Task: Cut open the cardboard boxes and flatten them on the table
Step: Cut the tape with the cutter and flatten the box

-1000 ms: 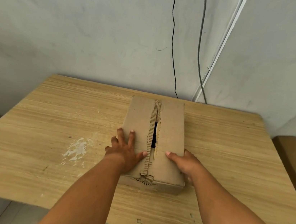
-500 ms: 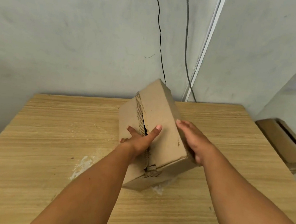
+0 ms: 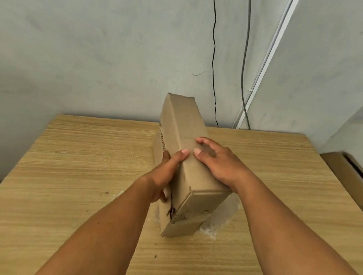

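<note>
On the table (image 3: 79,170) the cardboard box (image 3: 184,124) stands on edge, left hand (image 3: 163,176) clasping its top edge, fingers seemingly curled, right hand (image 3: 221,163) lying fingers-spread on top.

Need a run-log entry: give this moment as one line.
box: on its side, torn seam facing left | left hand: grips seam side | right hand: flat on top face | flattened: no
</note>
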Tool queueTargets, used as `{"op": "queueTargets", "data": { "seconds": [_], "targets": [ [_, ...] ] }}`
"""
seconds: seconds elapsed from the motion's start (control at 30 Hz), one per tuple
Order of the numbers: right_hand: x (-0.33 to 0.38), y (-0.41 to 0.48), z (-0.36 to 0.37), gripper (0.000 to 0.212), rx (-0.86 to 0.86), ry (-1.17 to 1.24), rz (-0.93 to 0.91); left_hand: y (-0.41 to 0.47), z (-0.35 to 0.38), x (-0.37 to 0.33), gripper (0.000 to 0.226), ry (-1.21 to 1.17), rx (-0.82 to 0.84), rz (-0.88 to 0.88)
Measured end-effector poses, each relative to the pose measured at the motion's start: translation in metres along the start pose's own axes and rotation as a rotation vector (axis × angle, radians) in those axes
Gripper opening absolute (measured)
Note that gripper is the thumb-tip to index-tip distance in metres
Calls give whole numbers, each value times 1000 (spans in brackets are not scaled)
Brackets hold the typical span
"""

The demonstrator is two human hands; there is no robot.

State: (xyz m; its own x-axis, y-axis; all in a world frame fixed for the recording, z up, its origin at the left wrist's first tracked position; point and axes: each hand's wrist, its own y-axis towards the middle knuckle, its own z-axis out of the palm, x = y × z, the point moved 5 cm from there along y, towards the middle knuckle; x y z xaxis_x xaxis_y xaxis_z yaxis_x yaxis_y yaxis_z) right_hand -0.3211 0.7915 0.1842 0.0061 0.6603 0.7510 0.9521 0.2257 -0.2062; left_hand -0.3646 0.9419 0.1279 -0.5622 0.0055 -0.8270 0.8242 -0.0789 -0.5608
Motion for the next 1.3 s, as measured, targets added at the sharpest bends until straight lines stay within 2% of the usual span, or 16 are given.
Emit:
{"op": "queueTargets", "data": {
  "seconds": [0.1, 0.27, 0.4, 0.43, 0.5, 0.6, 0.67, 0.7, 0.77, 0.8, 0.9, 1.03, 1.17, 1.3],
  "targets": [
    [15, -4, 33, 44, 53, 32, 11, -9, -23, 17, 116, -77, -24, 12],
    [36, -6, 53, 49, 103, 53, -47, -20, -46, 19, 64, -136, -67, 11],
    [31, -7, 50, 69, 100, 62, 10, -28, -41, -11, 44, -84, -82, -48],
    [31, -9, 50, 74, 102, 99, 38, -30, -39, -21, 43, -70, -126, -54],
    [34, -10, 53, 73, 102, 159, 77, -29, -40, -39, 52, 31, -316, 0],
    [39, -8, 65, 58, 120, 322, 82, -34, -42, -54, 67, 432, -569, 107],
    [38, -8, 74, 47, 159, 439, 78, -41, -47, -47, 64, 601, -647, 116],
    [35, -8, 77, 44, 174, 440, 64, -44, -52, -41, 72, 654, -672, 105],
    [27, -6, 83, 40, 170, 376, 26, -50, -66, -33, 99, 752, -663, 58],
    [24, -6, 89, 38, 168, 322, 2, -51, -74, -32, 103, 769, -644, 34],
    [13, -3, 118, 43, 214, 112, -35, -55, -99, -30, 89, 686, -601, -24],
    [21, -4, 143, 55, 260, -111, -9, -61, -122, -27, 72, 685, -537, -10],
    [27, 1, 162, 63, 325, -341, -70, -66, -141, -13, 67, 773, -593, -47],
    [27, 3, 170, 72, 376, -541, -107, -67, -151, 20, 61, 975, -643, -51]
  ]
}}
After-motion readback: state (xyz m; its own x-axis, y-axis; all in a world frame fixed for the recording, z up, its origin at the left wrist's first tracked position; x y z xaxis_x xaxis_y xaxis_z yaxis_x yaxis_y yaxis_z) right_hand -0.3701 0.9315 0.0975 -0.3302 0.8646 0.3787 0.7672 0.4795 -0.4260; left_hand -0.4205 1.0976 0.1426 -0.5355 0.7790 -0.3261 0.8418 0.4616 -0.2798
